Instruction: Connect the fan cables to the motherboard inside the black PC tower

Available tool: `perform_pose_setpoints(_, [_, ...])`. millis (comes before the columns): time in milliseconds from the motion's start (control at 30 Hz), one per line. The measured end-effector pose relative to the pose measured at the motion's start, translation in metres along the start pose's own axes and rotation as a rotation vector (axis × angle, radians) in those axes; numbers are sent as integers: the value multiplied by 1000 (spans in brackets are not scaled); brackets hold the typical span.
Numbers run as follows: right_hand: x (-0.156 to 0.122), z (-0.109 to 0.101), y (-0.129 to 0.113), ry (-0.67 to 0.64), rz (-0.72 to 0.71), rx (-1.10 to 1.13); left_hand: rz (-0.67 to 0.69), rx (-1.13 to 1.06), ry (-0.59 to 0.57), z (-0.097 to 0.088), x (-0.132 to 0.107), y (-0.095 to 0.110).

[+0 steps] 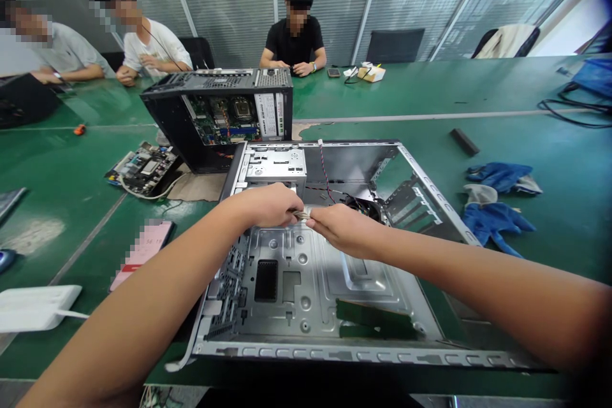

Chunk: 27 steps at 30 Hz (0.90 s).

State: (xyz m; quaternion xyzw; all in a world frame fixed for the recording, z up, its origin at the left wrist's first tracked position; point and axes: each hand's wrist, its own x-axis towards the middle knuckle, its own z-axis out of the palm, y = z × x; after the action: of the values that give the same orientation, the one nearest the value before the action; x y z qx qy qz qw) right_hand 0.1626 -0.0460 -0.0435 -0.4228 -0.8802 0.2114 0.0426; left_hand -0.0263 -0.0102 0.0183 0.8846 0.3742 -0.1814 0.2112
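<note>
An opened computer case (291, 352) lies on its side in front of me, its bare metal floor facing up. Over its middle, my left hand (272, 205) and my right hand (342, 226) meet, both closed on a short pale cable bundle (302, 214) with a light connector end. The fingers hide most of that bundle. Just beyond my hands, a thin dark red-and-black cable (325, 169) with a white plug rises beside the silver drive cage (277, 164). Dark wires (366, 205) bunch up behind my right hand.
A second computer case (162, 121) stands upright behind, beside a circuit board assembly (148, 166). Blue gloves (497, 220) and a dark block (463, 141) lie right. At left are a pink-screened phone (143, 248) and a white adapter (38, 307). Several people sit across the green table (406, 92).
</note>
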Motion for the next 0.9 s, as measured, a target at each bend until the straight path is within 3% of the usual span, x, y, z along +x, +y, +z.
perform_pose_setpoints(200, [2,-4,-3,-103,32,392,5,29,39,3,2,-1])
perform_pose_setpoints(400, [1,-2,-5,-345,268,867,-24,80,56,4,2,-1])
perform_pose_setpoints(467, [1,-2,-5,-311,241,789,-18,85,59,5,2,-2])
perform_pose_setpoints(667, [0,4,-2,39,110,217,2,59,53,3,2,-3])
perform_pose_setpoints(900, [3,10,3,182,46,-178,-38,15,-27,1,1,0])
